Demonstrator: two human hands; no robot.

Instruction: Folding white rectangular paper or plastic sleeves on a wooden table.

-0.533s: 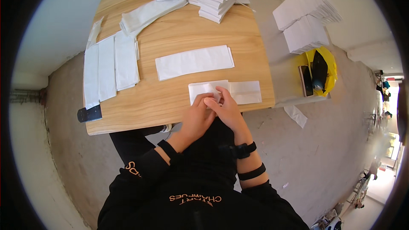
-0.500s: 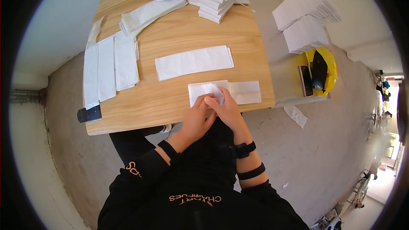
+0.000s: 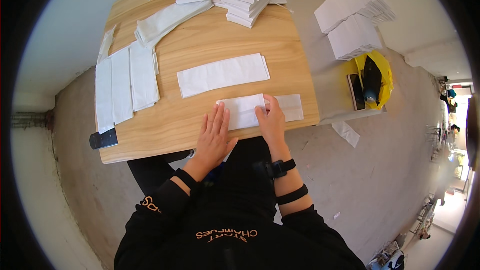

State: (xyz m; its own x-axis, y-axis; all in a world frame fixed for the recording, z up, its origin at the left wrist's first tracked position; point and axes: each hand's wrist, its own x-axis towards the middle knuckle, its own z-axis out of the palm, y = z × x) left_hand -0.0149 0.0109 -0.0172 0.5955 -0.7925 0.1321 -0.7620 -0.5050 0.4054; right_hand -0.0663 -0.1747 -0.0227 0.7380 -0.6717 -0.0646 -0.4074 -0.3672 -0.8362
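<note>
Near the table's front edge lies a flat, folded white sheet (image 3: 242, 110), paper-like, its right part reaching out as a longer strip (image 3: 292, 107). My left hand (image 3: 214, 132) rests on its left end, palm down with fingers stretched out. At the fold in the middle, my right hand (image 3: 272, 120) has its thumb and bent fingers closed on the sheet's edge; the fingers partly cover what they grip. Just beyond is a small pile of long white strips (image 3: 222, 75), lying separately on the wooden table (image 3: 200, 35).
Long white pieces (image 3: 120, 85) lie side by side at the left, above a dark phone-like object (image 3: 104, 138). At the back are a white stack (image 3: 245, 0) and folded strips (image 3: 167, 20). On the right stand more white stacks (image 3: 350, 20), a phone (image 3: 356, 91) and a yellow bag (image 3: 385, 80).
My hands were together over a small curled white piece. Now they are apart: the left has moved left and flattened on the sheet, the right holds its fold, and the sheet lies flatter.
</note>
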